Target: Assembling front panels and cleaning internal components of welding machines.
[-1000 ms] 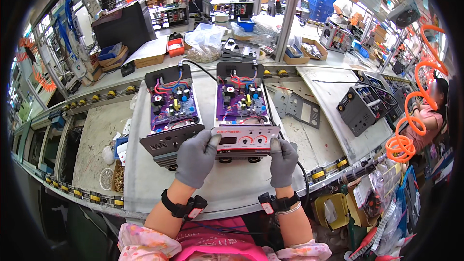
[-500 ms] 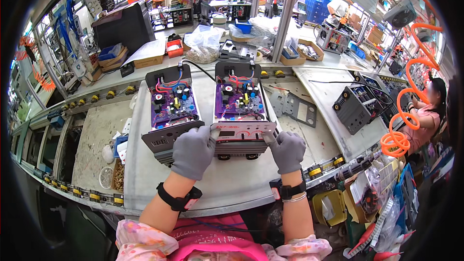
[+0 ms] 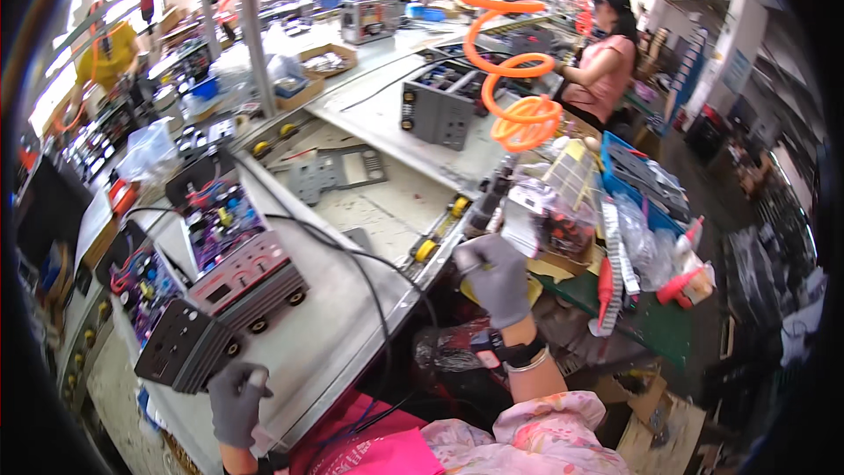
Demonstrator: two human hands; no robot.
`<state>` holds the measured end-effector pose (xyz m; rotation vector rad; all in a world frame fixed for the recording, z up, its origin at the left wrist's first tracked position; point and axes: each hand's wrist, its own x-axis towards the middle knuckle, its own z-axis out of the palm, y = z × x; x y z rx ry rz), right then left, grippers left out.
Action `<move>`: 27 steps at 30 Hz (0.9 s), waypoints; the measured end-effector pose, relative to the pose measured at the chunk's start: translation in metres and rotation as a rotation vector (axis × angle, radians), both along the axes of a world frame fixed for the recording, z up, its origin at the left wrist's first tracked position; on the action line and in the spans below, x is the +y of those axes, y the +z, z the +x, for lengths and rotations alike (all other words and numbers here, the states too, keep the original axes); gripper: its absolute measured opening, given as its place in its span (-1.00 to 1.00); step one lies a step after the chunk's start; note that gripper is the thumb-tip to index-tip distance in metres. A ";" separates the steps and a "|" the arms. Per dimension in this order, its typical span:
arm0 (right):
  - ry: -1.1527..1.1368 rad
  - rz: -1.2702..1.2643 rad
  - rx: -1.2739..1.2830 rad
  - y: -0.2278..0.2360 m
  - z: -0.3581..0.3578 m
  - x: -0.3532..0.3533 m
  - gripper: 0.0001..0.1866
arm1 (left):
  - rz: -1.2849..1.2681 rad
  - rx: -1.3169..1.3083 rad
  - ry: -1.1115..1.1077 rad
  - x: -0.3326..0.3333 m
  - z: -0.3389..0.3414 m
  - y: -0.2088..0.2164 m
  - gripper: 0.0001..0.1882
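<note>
Right hand: reached right, fingers curled by a clear box of parts; whether it held anything I could not tell.
Left hand: loosely curled, empty, near the table edge.
Open box with the purple board: sat on the table, left, nobody touching it.
Work: looked unfinished, lid off.

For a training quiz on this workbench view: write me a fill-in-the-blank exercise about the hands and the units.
1. Both hands wear ___ gloves.
2. The right hand reaches off the bench beside the coiled ___ air hose.
3. The left hand is near the open unit, whose circuit board is ___.
4. A ___ cable crosses the bench.

Missing words: grey; orange; purple; black
</note>
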<state>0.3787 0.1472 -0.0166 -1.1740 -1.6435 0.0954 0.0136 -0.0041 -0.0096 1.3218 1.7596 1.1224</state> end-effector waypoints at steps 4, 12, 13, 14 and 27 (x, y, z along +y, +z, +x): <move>-0.336 0.045 -0.079 0.003 0.083 -0.006 -0.90 | -0.100 -0.057 -0.063 -0.009 0.007 -0.020 -0.78; -0.372 -0.157 -0.532 0.001 0.116 0.061 -0.76 | -0.063 -0.049 -0.125 -0.009 0.029 -0.020 -0.84; -0.364 -0.117 -0.542 0.003 0.120 0.066 -0.76 | -0.071 -0.033 -0.106 -0.011 0.030 -0.019 -0.84; -0.335 -0.244 -0.527 0.006 0.125 0.070 -0.77 | -0.096 -0.010 -0.110 -0.013 0.030 -0.017 -0.84; -0.193 -0.469 -0.334 0.012 0.163 0.088 -0.75 | -0.106 -0.067 -0.109 -0.022 0.019 -0.026 -0.84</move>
